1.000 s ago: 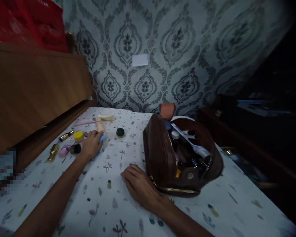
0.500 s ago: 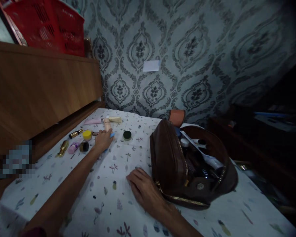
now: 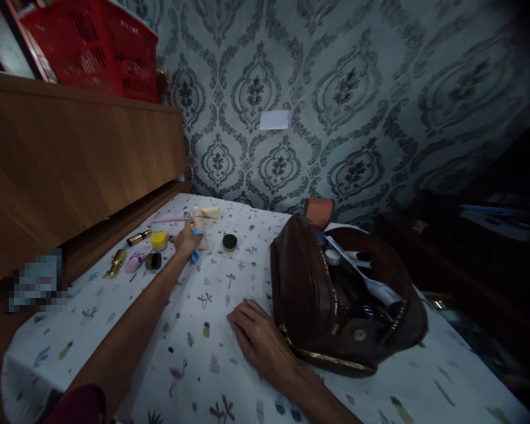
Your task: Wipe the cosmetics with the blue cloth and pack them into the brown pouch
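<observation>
Since the earlier frames our left hand (image 3: 186, 238) has crept farther out along the cloth (image 3: 194, 353), and the blue stick (image 3: 196, 253) that lay flat under our fingers now looks raised a little in them. Our fingers are curled around it, thumb side toward us, so the hand is nearly closed on the stick; how firm the hold is we cannot tell in this dim light. Just beyond our knuckles lies a peach tube (image 3: 199, 227), touching or almost touching the fingertips, and past it a cream tube (image 3: 211, 213) and a pink tube (image 3: 168, 217). To the left of the hand sit a yellow jar (image 3: 159, 240), a dark jar (image 3: 152, 261), a pink item (image 3: 135, 262) and two gold lipsticks (image 3: 117, 262); to its right, a little apart, a green pot (image 3: 229, 242). Our right hand (image 3: 258, 337) rests flat and open on the cloth, holding nothing, its fingers just beside the near wall of the open brown bag (image 3: 302, 288), which is crowded with bottles. To do this grasp well, we judge that we should pinch the stick near its middle and raise it straight up, keeping our knuckles off the peach tube so it does not roll, while the right hand steadies the bag.
</observation>
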Demonstrator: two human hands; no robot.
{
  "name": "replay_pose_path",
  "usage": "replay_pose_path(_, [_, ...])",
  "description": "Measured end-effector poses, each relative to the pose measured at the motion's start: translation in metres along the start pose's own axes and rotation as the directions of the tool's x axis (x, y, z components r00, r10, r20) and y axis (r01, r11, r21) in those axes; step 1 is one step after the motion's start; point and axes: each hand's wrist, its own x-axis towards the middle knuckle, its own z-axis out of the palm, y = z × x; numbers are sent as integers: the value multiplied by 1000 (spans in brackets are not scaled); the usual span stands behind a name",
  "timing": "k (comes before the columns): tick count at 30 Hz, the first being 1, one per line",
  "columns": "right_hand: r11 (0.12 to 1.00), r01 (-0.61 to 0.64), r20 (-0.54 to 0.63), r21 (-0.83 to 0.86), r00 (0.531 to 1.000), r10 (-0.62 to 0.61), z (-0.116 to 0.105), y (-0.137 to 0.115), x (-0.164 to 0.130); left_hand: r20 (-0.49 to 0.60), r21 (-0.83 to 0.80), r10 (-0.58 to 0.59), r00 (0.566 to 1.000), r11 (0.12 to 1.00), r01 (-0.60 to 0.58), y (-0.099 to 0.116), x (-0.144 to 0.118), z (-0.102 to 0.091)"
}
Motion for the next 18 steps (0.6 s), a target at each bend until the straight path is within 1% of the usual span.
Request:
replay_pose_path(5, [1000,16,-16,-1,1000,-16,1,0,0,65,-7,-44,997,999,45,5,11,-5])
replay_pose_path(8, [999,32,-35,5,999,-32,0,0,0,90,-4,-65,994,998,65,11,13,-4])
replay_pose_path(11, [999,34,-29,0,999,-34,-2,-1,1,105,-14,-97,990,995,99,13,16,-3])
replay_pose_path(15, [1000,21,-13,7,1000,-21,-3,-3,1,140,-53,-95,986,993,104,6,22,0])
replay_pose_path(18, [1000,19,-15,14,1000,-18,-2,-2,0,149,-116,-55,987,991,72,-2,26,0])
